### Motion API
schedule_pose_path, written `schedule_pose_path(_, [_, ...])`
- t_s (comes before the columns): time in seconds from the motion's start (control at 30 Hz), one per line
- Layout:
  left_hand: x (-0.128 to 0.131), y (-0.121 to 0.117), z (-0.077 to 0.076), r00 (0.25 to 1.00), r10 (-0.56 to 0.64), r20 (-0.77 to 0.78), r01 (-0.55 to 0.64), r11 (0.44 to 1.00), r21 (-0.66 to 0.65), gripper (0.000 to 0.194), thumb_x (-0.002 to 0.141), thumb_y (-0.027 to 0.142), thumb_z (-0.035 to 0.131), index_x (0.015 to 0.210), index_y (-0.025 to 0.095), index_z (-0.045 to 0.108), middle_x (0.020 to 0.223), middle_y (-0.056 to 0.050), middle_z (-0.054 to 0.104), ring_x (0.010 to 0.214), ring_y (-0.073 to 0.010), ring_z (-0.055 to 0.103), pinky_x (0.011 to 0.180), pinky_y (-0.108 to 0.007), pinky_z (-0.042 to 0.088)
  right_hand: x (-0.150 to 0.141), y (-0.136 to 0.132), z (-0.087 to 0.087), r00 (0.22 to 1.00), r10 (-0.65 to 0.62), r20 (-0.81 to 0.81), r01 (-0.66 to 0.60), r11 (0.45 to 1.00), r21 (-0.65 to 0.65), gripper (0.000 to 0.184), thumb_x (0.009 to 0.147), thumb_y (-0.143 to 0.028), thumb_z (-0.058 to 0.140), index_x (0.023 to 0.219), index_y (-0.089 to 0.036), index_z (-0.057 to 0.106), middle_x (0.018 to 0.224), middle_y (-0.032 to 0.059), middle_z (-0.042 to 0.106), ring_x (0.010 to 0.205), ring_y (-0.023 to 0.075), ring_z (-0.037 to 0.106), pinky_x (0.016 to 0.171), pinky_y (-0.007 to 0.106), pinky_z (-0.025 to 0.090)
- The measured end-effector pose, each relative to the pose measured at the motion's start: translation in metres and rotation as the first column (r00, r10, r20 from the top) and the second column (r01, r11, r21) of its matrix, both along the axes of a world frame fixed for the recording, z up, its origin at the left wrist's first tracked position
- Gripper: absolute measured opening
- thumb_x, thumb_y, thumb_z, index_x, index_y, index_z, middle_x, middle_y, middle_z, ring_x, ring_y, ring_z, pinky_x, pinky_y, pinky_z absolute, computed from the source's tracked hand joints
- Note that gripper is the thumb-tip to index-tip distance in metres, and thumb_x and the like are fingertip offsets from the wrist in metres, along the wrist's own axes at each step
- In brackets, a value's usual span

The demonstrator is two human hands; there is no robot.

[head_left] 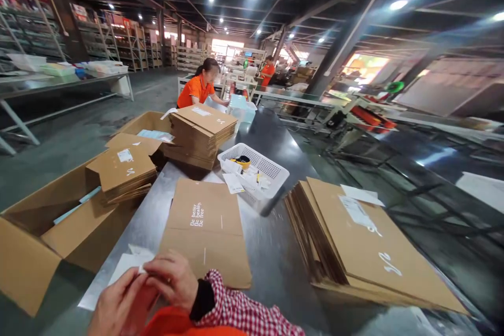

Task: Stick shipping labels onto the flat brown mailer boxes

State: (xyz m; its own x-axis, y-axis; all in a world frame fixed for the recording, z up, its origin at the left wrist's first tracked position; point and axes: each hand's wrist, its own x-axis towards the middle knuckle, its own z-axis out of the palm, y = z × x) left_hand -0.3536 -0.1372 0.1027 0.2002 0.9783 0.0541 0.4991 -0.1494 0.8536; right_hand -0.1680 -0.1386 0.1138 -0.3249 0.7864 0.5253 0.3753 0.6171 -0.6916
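Note:
Low in the view, my left hand (116,302) and my right hand (176,274) meet with fingertips pinched together. A small white piece shows between them; it looks like paper or a label, but most of it is hidden by my fingers. Just beyond my hands, white sheets (128,263) lie at the metal table's left edge. To the right of my right hand, a flat brown cardboard piece (214,249) with white printed lettering rests on the table (275,268). My right wrist has a black cuff and a red checked sleeve.
A white perforated basket (271,170) holds a tape roll (242,161) and papers. Cardboard stacks stand at the right (378,252), the back (202,134) and the left (122,168). An open carton (27,268) is beside the table. A person in orange (197,92) works at the far end.

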Motion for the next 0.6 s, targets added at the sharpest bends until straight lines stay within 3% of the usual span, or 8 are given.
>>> schedule_pose_path(0.13, [0.002,0.002,-0.006,0.995,-0.077,0.069,0.082,0.993,-0.079,0.035,0.077,0.052,0.058,0.097,0.026,0.069,0.097,-0.001,0.075,0.090,-0.0212,0.070,0.076,-0.023,0.056,0.006,0.007,-0.001,0.999,-0.018,-0.041,0.013,0.994,-0.109,0.038,0.091,-0.048,0.046,0.102,-0.020,0.069,0.088,0.0065,0.073,0.081,0.0142,0.065,0.077,0.024,0.051])
schedule_pose_path(0.27, [0.014,0.003,-0.003,0.999,-0.021,0.040,0.024,0.997,-0.075,0.028,0.080,0.044,0.056,0.100,0.027,0.066,0.092,0.000,0.076,0.087,-0.0197,0.070,0.071,-0.021,0.055,0.007,0.009,-0.004,0.986,-0.086,-0.146,0.053,0.976,-0.212,0.032,0.090,-0.042,0.050,0.093,-0.021,0.072,0.082,0.0056,0.074,0.073,0.0142,0.065,0.071,0.024,0.050])
schedule_pose_path(0.37, [0.024,0.007,0.003,0.999,-0.028,0.032,0.030,0.997,-0.066,0.030,0.079,0.044,0.054,0.100,0.025,0.064,0.095,-0.001,0.075,0.085,-0.0189,0.070,0.071,-0.021,0.055,0.002,0.013,-0.012,0.932,-0.245,-0.268,0.134,0.919,-0.372,0.026,0.085,-0.037,0.055,0.082,-0.019,0.072,0.073,0.0038,0.070,0.067,0.0133,0.061,0.065,0.024,0.046])
schedule_pose_path(0.43, [0.024,0.013,0.006,0.999,-0.016,-0.038,0.013,0.996,-0.084,0.031,0.080,0.042,0.050,0.101,0.024,0.063,0.089,0.000,0.075,0.074,-0.0175,0.070,0.064,-0.021,0.054,0.005,0.022,-0.019,0.781,-0.432,-0.452,0.113,0.808,-0.578,0.025,0.080,-0.040,0.060,0.073,-0.017,0.068,0.062,0.0005,0.064,0.057,0.0113,0.054,0.057,0.023,0.043])
schedule_pose_path(0.5, [0.013,0.021,0.006,0.989,0.021,-0.144,-0.035,0.995,-0.092,0.030,0.080,0.042,0.047,0.096,0.022,0.064,0.080,0.000,0.074,0.066,-0.0166,0.068,0.058,-0.020,0.053,0.020,0.034,-0.024,0.526,-0.609,-0.594,-0.017,0.690,-0.723,0.026,0.071,-0.042,0.067,0.068,-0.017,0.062,0.055,-0.0029,0.057,0.050,0.0092,0.047,0.050,0.022,0.039])
schedule_pose_path(0.53, [0.004,0.025,0.005,0.979,0.039,-0.201,-0.061,0.993,-0.104,0.031,0.081,0.044,0.046,0.093,0.022,0.065,0.077,0.000,0.074,0.065,-0.0166,0.068,0.057,-0.020,0.052,0.033,0.041,-0.024,0.410,-0.670,-0.619,-0.066,0.655,-0.753,0.027,0.067,-0.041,0.070,0.066,-0.017,0.060,0.053,-0.0040,0.055,0.048,0.0085,0.045,0.048,0.021,0.037])
schedule_pose_path(0.6, [-0.021,0.032,0.001,0.950,0.050,-0.309,-0.094,0.987,-0.130,0.034,0.080,0.048,0.048,0.089,0.023,0.067,0.080,-0.001,0.074,0.071,-0.0176,0.069,0.061,-0.021,0.052,0.067,0.053,-0.022,0.265,-0.733,-0.626,-0.074,0.632,-0.771,0.028,0.059,-0.037,0.075,0.061,-0.017,0.056,0.052,-0.0046,0.054,0.048,0.0083,0.045,0.048,0.021,0.037])
